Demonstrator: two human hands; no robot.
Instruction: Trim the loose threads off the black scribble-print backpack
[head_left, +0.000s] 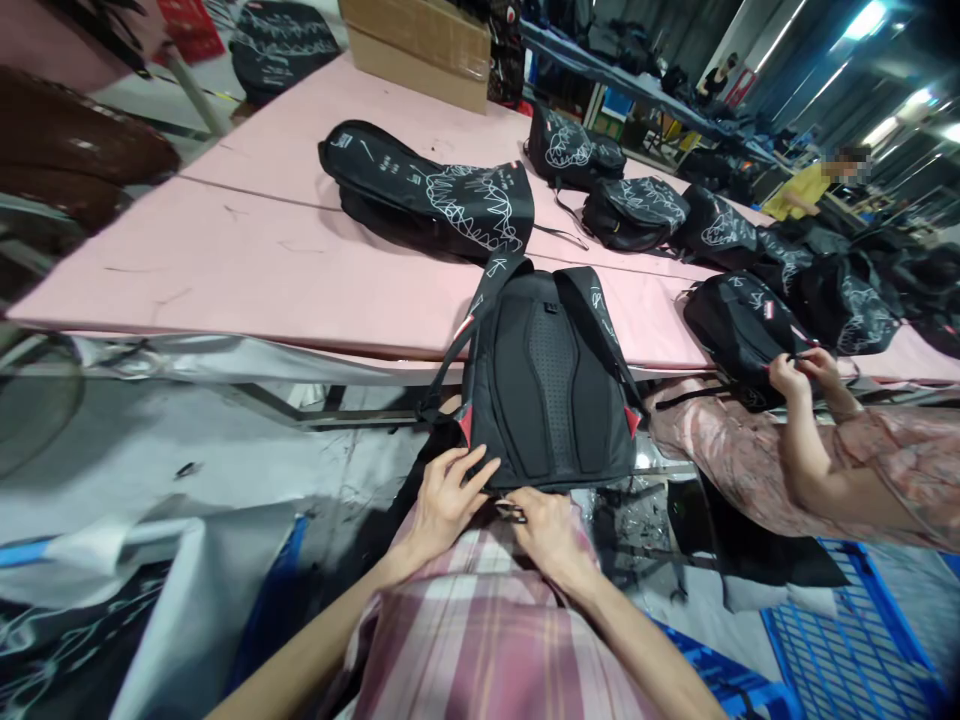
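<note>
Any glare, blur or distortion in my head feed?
Head view: the bright white ceiling lamp glares at upper right; same view, the black fabric backpack with padded back reads fairly sharp; same view, the blue plastic lattice basket at lower right looks soft and stretched.

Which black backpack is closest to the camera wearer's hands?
The backpack at the edge of the pink table, padded back panel facing the wearer, the left hand at its lower corner; other backpacks lie farther off.
</note>
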